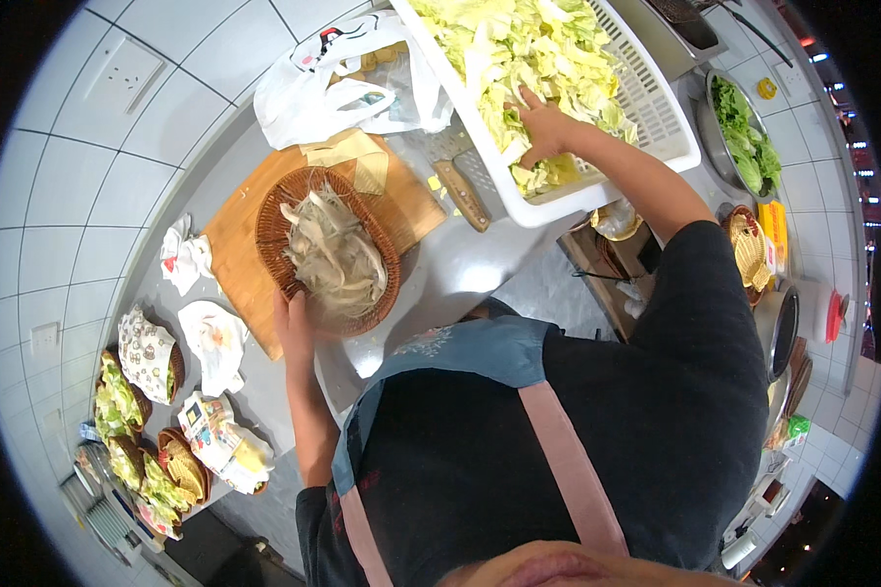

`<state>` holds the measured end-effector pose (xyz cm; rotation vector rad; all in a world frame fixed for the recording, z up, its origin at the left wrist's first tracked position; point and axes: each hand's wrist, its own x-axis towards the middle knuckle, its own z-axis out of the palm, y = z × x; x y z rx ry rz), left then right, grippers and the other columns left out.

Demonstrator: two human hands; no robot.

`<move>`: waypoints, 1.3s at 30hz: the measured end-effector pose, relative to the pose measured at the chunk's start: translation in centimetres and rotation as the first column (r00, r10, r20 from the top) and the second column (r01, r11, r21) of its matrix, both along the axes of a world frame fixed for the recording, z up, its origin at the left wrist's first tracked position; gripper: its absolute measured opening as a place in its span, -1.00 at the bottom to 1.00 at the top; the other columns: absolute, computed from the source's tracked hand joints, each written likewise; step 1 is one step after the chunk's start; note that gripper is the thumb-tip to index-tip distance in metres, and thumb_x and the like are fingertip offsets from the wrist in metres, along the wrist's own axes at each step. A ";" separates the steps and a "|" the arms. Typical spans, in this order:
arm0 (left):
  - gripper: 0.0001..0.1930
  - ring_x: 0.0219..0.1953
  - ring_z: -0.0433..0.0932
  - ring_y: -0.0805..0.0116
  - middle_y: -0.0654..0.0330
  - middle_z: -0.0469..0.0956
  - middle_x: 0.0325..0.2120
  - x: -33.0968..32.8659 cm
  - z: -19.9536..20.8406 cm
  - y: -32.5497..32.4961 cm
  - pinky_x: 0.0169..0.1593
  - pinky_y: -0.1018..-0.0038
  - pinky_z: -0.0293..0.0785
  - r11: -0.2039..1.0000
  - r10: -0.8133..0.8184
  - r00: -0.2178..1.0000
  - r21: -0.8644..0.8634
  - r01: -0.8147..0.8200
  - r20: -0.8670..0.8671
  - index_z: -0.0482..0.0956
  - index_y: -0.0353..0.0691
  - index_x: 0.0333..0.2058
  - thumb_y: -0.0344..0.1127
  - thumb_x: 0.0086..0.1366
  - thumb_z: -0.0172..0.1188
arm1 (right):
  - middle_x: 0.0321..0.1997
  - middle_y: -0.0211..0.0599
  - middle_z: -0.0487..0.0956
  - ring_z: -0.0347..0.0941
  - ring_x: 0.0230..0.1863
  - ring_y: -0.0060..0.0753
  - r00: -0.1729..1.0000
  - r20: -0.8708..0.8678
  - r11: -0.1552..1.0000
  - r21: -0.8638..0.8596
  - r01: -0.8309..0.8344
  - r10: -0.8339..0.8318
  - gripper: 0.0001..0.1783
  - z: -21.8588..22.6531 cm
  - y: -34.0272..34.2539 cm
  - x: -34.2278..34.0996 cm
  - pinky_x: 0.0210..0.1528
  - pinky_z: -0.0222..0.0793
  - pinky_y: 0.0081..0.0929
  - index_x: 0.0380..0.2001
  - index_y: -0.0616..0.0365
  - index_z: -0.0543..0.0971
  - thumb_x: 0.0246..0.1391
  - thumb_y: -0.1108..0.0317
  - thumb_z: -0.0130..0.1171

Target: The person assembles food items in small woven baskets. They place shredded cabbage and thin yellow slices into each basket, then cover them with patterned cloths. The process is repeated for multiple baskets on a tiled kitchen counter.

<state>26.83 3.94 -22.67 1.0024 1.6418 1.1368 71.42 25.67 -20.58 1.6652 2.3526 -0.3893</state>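
Observation:
My left hand [292,315] grips the near-left rim of an oval brown wicker basket [266,235]. Greyish-beige strips and thin shreds [335,249] fill it; their kind is unclear. The basket sits tilted over a wooden cutting board [240,230]. At the upper right, my right hand [546,129] reaches into a white plastic crate [671,137] heaped with torn pale-green leaves [543,49], which look like lettuce or cabbage. Its fingers are spread among the leaves, their tips partly buried.
A cleaver [462,191] lies between board and crate. A white plastic bag [347,93] stands behind the board. Crumpled white cloths [213,342] and several baskets of greens [117,396] are at left. A metal bowl of lettuce [739,132] stands at far right.

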 end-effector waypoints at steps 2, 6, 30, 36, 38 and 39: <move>-0.64 -0.20 0.36 0.47 0.27 0.42 -0.23 0.1 -0.5 0.1 -0.09 0.54 0.30 0.997 0.012 1.000 0.072 -0.012 0.000 0.36 -0.33 0.02 -0.30 0.28 -0.04 | 0.32 0.15 0.05 0.30 0.06 0.33 0.999 0.037 1.000 0.000 -0.018 0.018 -0.05 -0.1 0.1 -0.7 0.05 0.34 -0.07 0.16 0.03 0.28 -0.41 0.14 0.42; -0.61 -0.07 0.38 0.39 0.17 0.43 -0.08 -0.2 -0.2 -0.1 0.05 0.50 0.27 0.999 -0.038 0.999 0.007 0.037 0.037 0.33 -0.35 0.08 -0.33 0.31 -0.06 | -0.02 0.08 0.42 0.42 -0.04 0.07 0.996 -0.086 0.997 0.070 0.019 -0.013 -0.38 0.9 0.6 0.4 -0.01 0.39 -0.19 -0.13 0.31 0.47 -0.32 0.21 0.35; -0.25 0.19 0.19 0.21 0.03 0.20 0.17 0.0 4.7 4.8 0.18 0.24 0.19 0.896 0.066 0.865 0.353 -0.271 0.497 -0.09 -0.10 0.30 0.15 0.31 -0.05 | -0.25 -0.17 0.58 0.51 -0.22 -0.36 0.497 -0.816 0.949 -0.310 0.054 -0.294 -0.49 15.6 -9.8 -19.6 -0.05 0.41 -0.45 -0.17 0.31 0.51 -0.25 0.27 0.25; -0.28 0.30 0.04 0.09 -0.06 0.08 0.24 2.6 6.2 5.0 0.31 0.23 -0.04 0.914 -0.019 0.973 0.398 -0.076 0.229 -0.11 -0.21 0.31 -0.01 0.31 -0.07 | -0.04 -0.05 0.51 0.44 -0.01 -0.18 0.520 -0.805 0.923 -0.377 -0.078 -0.285 -0.28 8.1 -11.1 -26.2 0.09 0.34 -0.37 0.04 0.31 0.39 -0.26 0.24 0.32; -0.35 0.28 0.08 0.06 -0.13 0.11 0.22 3.1 5.3 5.7 0.31 0.29 -0.03 0.910 0.001 0.996 0.413 -0.039 0.092 0.01 -0.34 0.27 -0.15 0.30 -0.06 | 0.06 0.04 0.45 0.38 0.09 -0.10 0.597 -0.776 0.940 -0.327 -0.102 -0.205 -0.17 9.0 -11.8 -26.7 0.16 0.28 -0.33 0.12 0.30 0.32 -0.27 0.20 0.36; -0.35 0.27 0.09 0.05 -0.14 0.11 0.21 3.0 4.5 6.1 0.31 0.28 -0.02 0.916 0.019 0.998 0.398 -0.040 0.057 0.03 -0.35 0.26 -0.15 0.30 -0.06 | 0.10 0.09 0.40 0.34 0.13 -0.06 0.633 -0.763 0.968 -0.238 -0.083 -0.133 -0.10 8.6 -12.1 -26.7 0.19 0.24 -0.33 0.15 0.33 0.27 -0.28 0.18 0.38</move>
